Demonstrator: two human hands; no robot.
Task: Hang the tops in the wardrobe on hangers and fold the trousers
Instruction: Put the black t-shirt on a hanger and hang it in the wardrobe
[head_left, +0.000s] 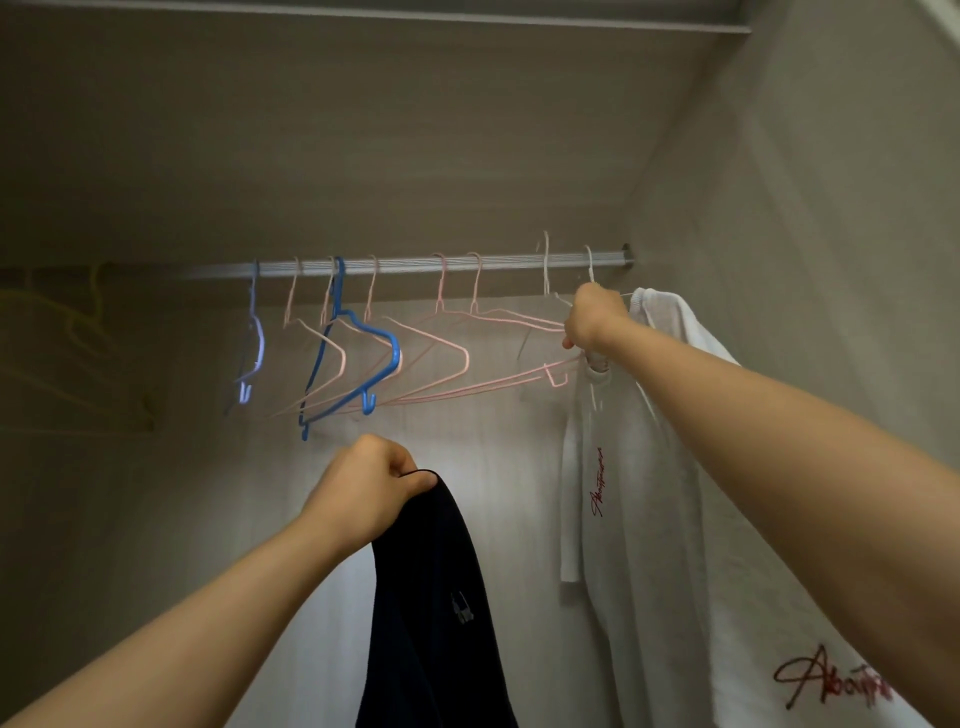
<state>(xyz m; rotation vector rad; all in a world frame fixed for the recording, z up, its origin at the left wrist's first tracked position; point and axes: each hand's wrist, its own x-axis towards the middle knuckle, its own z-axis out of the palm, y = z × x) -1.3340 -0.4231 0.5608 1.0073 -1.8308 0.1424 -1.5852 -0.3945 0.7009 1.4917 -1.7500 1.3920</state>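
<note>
Item one: dark garment (431, 597), at 6 o'clock from where I stand, hanging limp below the rail, on no hanger. The left hand (363, 493) holds it, fingers curled tight over its top edge.

Item two: white wire hanger (546, 265), at 2 o'clock. The right hand (592, 319) is closed round its wire, as far as I can tell. The hook rides high at the rail (415, 265).

Hazards, as I judge them:
- The neighbouring pink hangers (447, 353) cross one another, and their lower bars run to the gripping fingers. Pulling one free may snag or drag the others.
- The white top (639, 493), already hung at 4 o'clock, touches that wrist. A jerk could slip it from its shoulder.
- The dark cloth is held at one point only, so it may slide from the fist while attention is overhead.

Container: wardrobe (779, 208). Contents on the rail, from 9 o'clock rightward:
- dim yellowish hangers (78, 332)
- one lilac hanger (254, 343)
- one blue hanger (358, 358)
- several pink ones
- the white pair
- the printed white top
</note>
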